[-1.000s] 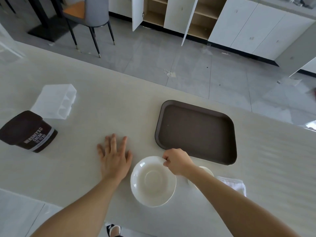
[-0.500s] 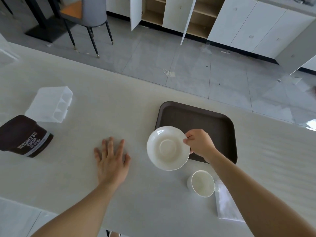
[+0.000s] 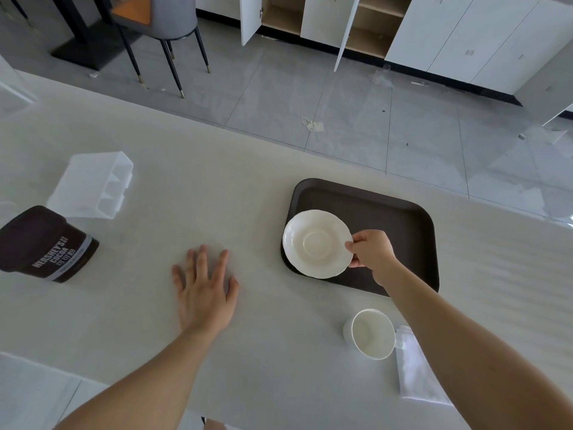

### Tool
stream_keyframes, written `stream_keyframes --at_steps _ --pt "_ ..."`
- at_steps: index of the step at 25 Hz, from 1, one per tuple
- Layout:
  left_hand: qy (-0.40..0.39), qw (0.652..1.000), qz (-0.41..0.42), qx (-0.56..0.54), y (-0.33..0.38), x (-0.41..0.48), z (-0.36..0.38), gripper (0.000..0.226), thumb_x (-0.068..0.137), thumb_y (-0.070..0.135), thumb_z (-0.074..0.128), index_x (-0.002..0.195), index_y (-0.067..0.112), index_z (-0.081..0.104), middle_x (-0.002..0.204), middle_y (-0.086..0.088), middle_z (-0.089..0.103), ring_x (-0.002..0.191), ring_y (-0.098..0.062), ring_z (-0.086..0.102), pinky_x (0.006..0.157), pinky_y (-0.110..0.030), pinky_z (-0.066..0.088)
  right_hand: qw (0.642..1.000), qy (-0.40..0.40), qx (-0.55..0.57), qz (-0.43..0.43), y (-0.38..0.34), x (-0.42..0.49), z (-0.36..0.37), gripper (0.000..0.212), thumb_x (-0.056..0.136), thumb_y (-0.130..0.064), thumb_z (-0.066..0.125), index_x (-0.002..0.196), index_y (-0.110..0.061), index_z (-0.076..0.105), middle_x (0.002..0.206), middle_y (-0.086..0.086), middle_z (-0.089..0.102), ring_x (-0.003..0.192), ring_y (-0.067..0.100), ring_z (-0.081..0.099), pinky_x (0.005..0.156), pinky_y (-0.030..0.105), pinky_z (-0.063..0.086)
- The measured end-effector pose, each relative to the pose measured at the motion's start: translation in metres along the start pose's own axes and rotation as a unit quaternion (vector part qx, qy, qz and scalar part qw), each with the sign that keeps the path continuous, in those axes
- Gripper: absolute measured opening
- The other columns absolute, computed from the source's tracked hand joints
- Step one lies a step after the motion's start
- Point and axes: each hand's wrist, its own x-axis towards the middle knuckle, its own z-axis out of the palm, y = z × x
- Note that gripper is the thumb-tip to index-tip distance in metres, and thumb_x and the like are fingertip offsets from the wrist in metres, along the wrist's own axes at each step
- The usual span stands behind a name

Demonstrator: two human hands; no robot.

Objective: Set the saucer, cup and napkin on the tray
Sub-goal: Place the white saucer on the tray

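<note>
My right hand (image 3: 370, 252) pinches the right rim of the white saucer (image 3: 316, 243), which is over the left part of the dark brown tray (image 3: 400, 218); I cannot tell whether it rests on the tray. A white cup (image 3: 372, 333) stands upright on the table, nearer to me than the tray. A folded white napkin (image 3: 414, 377) lies just right of the cup, partly hidden by my right forearm. My left hand (image 3: 206, 288) lies flat on the table with fingers spread, well left of the tray.
A dark brown cocoa tub (image 3: 43, 243) lies on its side at the table's left. A clear plastic divided container (image 3: 93, 186) sits behind it. Beyond the table's far edge are grey floor, a chair (image 3: 161, 26) and white cabinets with open doors.
My right hand lifted the saucer from the table in front of me and carried it away and to the right, over the tray's left part. The left hand stayed flat.
</note>
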Motion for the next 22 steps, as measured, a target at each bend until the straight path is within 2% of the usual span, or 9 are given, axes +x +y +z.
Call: stream_keyframes --at_steps 5,13,15,16,17,19,21,22 --pt "0.006 1.0 0.002 -0.001 -0.001 0.0 0.0 0.06 0.086 0.044 0.04 0.144 0.026 0.046 0.153 -0.019 0.037 0.145 -0.04 0.024 0.118 -0.061 0.013 0.999 0.007 0.033 0.018 0.003 0.003 0.003 0.019 0.089 -0.006 0.066 0.073 -0.015 0.069 0.078 0.007 0.073 0.061 0.024 0.074 0.072 0.047 0.063" --pt "0.004 1.0 -0.003 0.003 -0.001 0.0 0.001 0.06 0.087 0.045 0.04 0.144 0.027 0.045 0.154 -0.018 0.036 0.146 -0.038 0.023 0.118 -0.06 0.012 0.999 0.024 0.046 -0.003 0.009 0.0 0.007 0.014 0.088 -0.012 0.066 0.076 -0.019 0.07 0.072 0.0 0.075 0.055 0.016 0.073 0.074 0.046 0.063" --pt "0.002 1.0 -0.005 0.004 -0.002 0.0 0.001 0.06 0.087 0.045 0.041 0.145 0.028 0.045 0.154 -0.017 0.036 0.146 -0.038 0.023 0.118 -0.06 0.012 0.998 0.011 0.052 -0.019 0.01 -0.006 0.005 0.005 0.089 -0.02 0.067 0.084 -0.02 0.068 0.079 0.0 0.075 0.056 0.016 0.073 0.077 0.045 0.062" --pt "0.001 1.0 -0.005 0.004 -0.003 0.0 0.001 0.061 0.087 0.045 0.041 0.145 0.028 0.044 0.154 -0.017 0.036 0.146 -0.038 0.022 0.118 -0.06 0.012 0.998 0.007 0.048 -0.03 0.012 -0.01 0.001 0.006 0.09 -0.024 0.067 0.094 -0.019 0.067 0.084 0.0 0.075 0.057 0.015 0.074 0.077 0.043 0.062" --pt "0.002 1.0 -0.005 0.004 -0.003 0.0 0.001 0.061 0.087 0.045 0.041 0.145 0.027 0.044 0.154 -0.017 0.036 0.146 -0.038 0.023 0.118 -0.06 0.012 0.999 0.012 0.035 -0.04 0.017 -0.015 -0.005 0.016 0.091 -0.026 0.067 0.105 -0.018 0.065 0.089 0.001 0.074 0.058 0.015 0.073 0.076 0.04 0.063" --pt "0.003 1.0 -0.005 0.005 -0.002 0.0 0.001 0.061 0.087 0.045 0.041 0.145 0.027 0.045 0.154 -0.018 0.036 0.146 -0.038 0.023 0.118 -0.06 0.012 0.997 0.032 0.017 -0.065 0.031 -0.031 -0.022 0.018 0.092 -0.022 0.066 0.109 -0.016 0.067 0.085 0.0 0.074 0.059 0.014 0.073 0.07 0.035 0.063" --pt "0.0 1.0 -0.007 0.004 -0.001 0.0 0.001 0.061 0.087 0.045 0.041 0.145 0.027 0.044 0.154 -0.017 0.036 0.146 -0.038 0.022 0.118 -0.06 0.011 0.995 0.039 0.016 -0.088 0.051 -0.055 -0.044 0.016 0.091 -0.008 0.063 0.098 -0.018 0.073 0.077 0.0 0.073 0.059 0.017 0.071 0.065 0.034 0.063" --pt "-0.003 1.0 -0.009 0.004 -0.001 0.0 0.001 0.061 0.087 0.045 0.041 0.145 0.028 0.043 0.155 -0.017 0.035 0.147 -0.037 0.021 0.119 -0.059 0.01 0.994 0.035 0.003 -0.1 0.064 -0.067 -0.055 0.024 0.089 -0.001 0.061 0.091 -0.021 0.074 0.075 0.0 0.073 0.059 0.018 0.07 0.063 0.034 0.063"
